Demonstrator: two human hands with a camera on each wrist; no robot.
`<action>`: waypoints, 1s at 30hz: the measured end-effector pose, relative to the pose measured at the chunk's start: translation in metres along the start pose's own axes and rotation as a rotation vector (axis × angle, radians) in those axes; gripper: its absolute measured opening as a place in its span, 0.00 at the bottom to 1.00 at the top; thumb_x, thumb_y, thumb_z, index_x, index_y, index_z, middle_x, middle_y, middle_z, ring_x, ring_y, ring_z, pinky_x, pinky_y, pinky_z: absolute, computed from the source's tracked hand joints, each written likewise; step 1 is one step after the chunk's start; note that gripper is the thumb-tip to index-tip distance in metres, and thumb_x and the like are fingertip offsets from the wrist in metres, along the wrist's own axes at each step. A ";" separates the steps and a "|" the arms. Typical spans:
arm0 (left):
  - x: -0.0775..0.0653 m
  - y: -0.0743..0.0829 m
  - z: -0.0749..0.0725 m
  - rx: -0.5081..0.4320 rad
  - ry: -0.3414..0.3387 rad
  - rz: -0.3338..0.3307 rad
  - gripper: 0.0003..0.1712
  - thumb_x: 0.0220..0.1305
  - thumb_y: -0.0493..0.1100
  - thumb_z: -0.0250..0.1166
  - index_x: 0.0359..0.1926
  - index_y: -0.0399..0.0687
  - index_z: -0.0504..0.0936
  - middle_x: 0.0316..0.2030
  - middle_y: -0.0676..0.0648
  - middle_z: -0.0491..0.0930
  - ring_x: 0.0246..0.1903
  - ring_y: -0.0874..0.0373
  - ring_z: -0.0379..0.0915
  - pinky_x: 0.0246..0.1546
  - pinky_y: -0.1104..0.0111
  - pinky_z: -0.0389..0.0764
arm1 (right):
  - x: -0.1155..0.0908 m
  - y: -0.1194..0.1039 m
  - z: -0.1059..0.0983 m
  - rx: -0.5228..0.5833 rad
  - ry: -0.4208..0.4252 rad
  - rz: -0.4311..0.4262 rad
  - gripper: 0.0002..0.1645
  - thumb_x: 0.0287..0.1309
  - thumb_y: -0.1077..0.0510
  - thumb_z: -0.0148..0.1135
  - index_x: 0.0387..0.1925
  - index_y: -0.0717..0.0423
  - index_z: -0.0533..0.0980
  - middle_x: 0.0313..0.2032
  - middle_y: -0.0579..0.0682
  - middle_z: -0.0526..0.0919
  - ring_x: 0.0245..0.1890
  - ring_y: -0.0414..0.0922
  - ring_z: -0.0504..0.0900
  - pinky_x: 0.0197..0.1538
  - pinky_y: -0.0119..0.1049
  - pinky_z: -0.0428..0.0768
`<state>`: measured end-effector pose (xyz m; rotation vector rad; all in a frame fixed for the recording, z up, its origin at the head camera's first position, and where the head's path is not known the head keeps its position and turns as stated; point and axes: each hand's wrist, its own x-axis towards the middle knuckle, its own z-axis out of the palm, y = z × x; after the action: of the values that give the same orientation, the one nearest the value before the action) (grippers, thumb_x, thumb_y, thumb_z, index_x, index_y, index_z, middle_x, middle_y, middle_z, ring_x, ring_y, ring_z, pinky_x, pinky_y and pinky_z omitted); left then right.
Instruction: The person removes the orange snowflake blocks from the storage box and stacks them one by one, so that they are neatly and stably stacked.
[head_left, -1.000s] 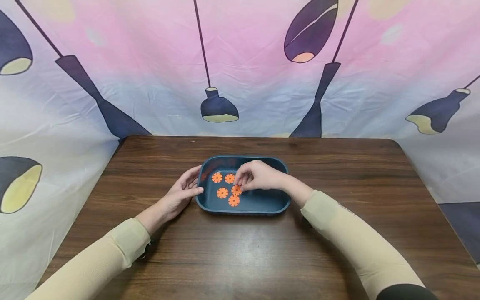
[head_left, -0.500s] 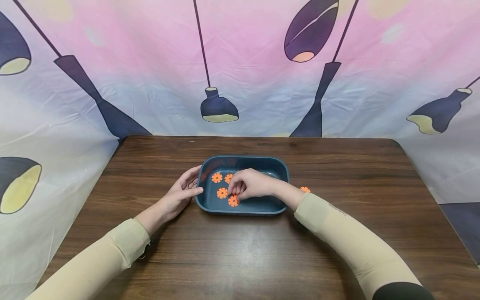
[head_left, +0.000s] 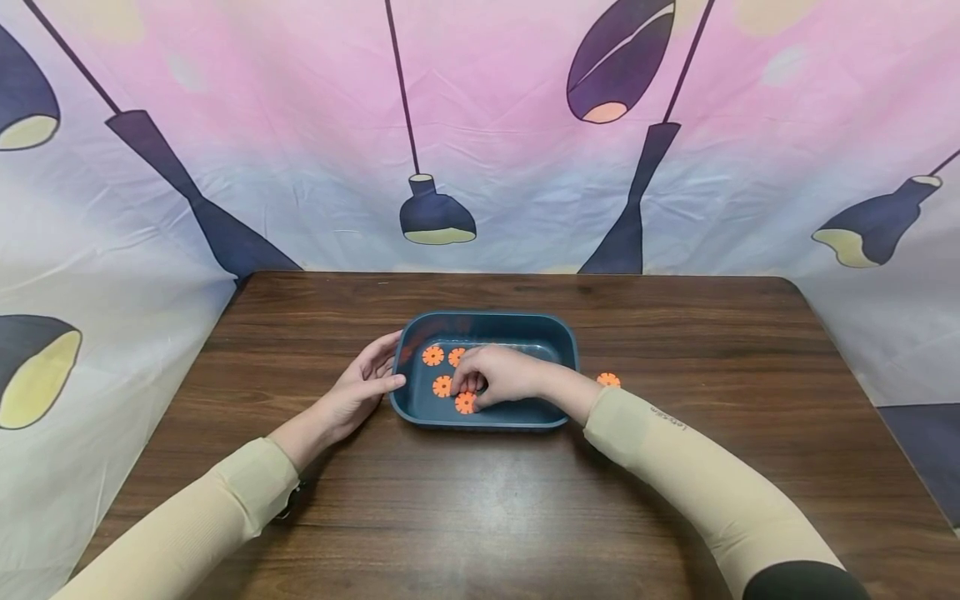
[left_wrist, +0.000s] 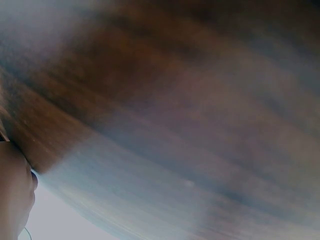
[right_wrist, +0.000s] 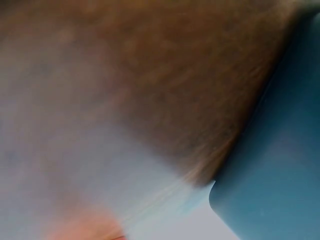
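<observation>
**Both hands at the blue tray**

A blue tray sits near the middle of the wooden tabletop. The right hand reaches inside the tray, fingers curled down over the orange discs lying in the tray's left half; whether its grip has actually closed on one cannot be told, since the fingertips hide the contact. Four discs show around the hand, the nearest to the person right under the fingers. The left hand rests against the tray's left wall, fingers relaxed, thumb touching the rim. One more disc lies on the tabletop just right of the tray. Both wrist views are blurred.
</observation>
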<state>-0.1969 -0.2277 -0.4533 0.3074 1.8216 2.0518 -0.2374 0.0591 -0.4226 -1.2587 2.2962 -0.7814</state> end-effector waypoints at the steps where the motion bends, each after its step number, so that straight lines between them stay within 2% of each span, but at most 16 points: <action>1: 0.000 0.000 0.000 -0.001 0.000 0.000 0.42 0.75 0.31 0.62 0.83 0.46 0.55 0.76 0.53 0.62 0.72 0.68 0.63 0.71 0.81 0.68 | 0.000 0.000 0.000 -0.008 -0.001 -0.002 0.18 0.59 0.66 0.77 0.51 0.56 0.86 0.46 0.50 0.85 0.39 0.35 0.79 0.46 0.23 0.80; 10: -0.001 0.001 0.000 0.000 0.006 -0.015 0.43 0.75 0.32 0.62 0.84 0.46 0.54 0.81 0.43 0.54 0.72 0.69 0.63 0.70 0.82 0.67 | 0.001 -0.002 0.001 -0.044 -0.003 -0.022 0.19 0.59 0.66 0.78 0.52 0.57 0.86 0.48 0.50 0.86 0.40 0.37 0.79 0.47 0.23 0.79; 19: 0.000 0.000 -0.001 -0.006 0.001 -0.011 0.42 0.75 0.32 0.61 0.84 0.46 0.54 0.76 0.53 0.62 0.72 0.68 0.64 0.70 0.80 0.69 | 0.000 -0.002 0.000 -0.027 0.004 0.005 0.16 0.58 0.64 0.80 0.48 0.55 0.86 0.44 0.49 0.84 0.38 0.36 0.78 0.45 0.23 0.79; 23: 0.001 0.000 -0.001 -0.003 0.000 -0.011 0.42 0.75 0.32 0.61 0.83 0.46 0.54 0.77 0.51 0.61 0.72 0.68 0.64 0.70 0.80 0.68 | -0.001 0.000 -0.001 -0.025 0.032 0.020 0.14 0.57 0.64 0.80 0.45 0.55 0.86 0.42 0.49 0.83 0.38 0.36 0.78 0.44 0.24 0.80; 30: 0.001 0.000 -0.001 0.000 0.003 -0.014 0.42 0.75 0.32 0.61 0.83 0.47 0.55 0.78 0.50 0.60 0.72 0.68 0.64 0.70 0.81 0.68 | -0.006 0.000 -0.011 0.005 0.075 0.054 0.06 0.63 0.66 0.74 0.39 0.53 0.86 0.39 0.48 0.85 0.36 0.37 0.78 0.43 0.25 0.81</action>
<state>-0.1983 -0.2286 -0.4536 0.2914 1.8201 2.0443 -0.2410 0.0674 -0.4137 -1.1781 2.3754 -0.8285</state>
